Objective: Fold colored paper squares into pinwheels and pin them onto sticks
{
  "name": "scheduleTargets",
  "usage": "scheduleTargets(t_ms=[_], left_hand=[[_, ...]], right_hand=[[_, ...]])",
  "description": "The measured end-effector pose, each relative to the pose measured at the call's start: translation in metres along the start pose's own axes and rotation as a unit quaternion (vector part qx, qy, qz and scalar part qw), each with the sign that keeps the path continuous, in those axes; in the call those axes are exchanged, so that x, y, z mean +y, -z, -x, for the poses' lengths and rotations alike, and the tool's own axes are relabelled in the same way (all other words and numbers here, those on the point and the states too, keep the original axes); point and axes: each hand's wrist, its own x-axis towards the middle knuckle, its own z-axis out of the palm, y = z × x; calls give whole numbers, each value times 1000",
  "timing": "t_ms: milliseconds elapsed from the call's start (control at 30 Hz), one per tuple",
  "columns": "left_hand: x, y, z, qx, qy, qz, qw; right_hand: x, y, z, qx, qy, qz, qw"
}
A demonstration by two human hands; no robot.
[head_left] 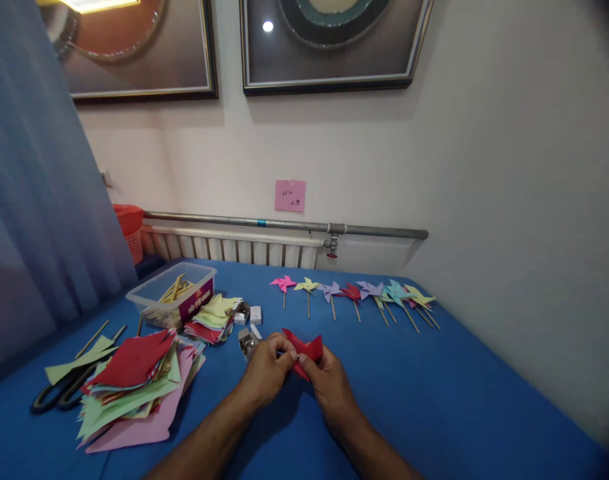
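Above the blue-covered table, both hands meet at a red paper pinwheel (pixel 311 348) with folded blades. My left hand (pixel 271 363) is closed, thumb and forefinger pinching at the pinwheel's middle; a tiny pale or shiny bit shows between the fingertips, too small to name. On the other side, my right hand (pixel 329 380) grips the red paper between thumb and fingers. Just left of my left hand stands an opened small box (pixel 246 340) with shiny metal bits inside. No stick shows on the red pinwheel.
Finished pinwheels on sticks (pixel 351 293) lie in a row at the back right. At left are a paper stack (pixel 134 380), black-handled scissors (pixel 67 390), smaller colored sheets (pixel 214 317), a plastic tub (pixel 171 287) of sticks and a small white box (pixel 255 315). A radiator (pixel 234 247) lines the wall.
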Motion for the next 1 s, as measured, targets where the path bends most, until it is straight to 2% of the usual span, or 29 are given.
scheduleTargets(t_ms=[200,433,1000], left_hand=[[5,-1,3,19,-35,-38,998],[6,-5,6,43,-61,-68,995],[6,-6,7,47,-70,-83,993]], right_hand=[[7,3,-4,-11,9,9,1000],[-5,2,2,-13,11,13,1000],[-2,2,-1,-14,-2,-8,1000]])
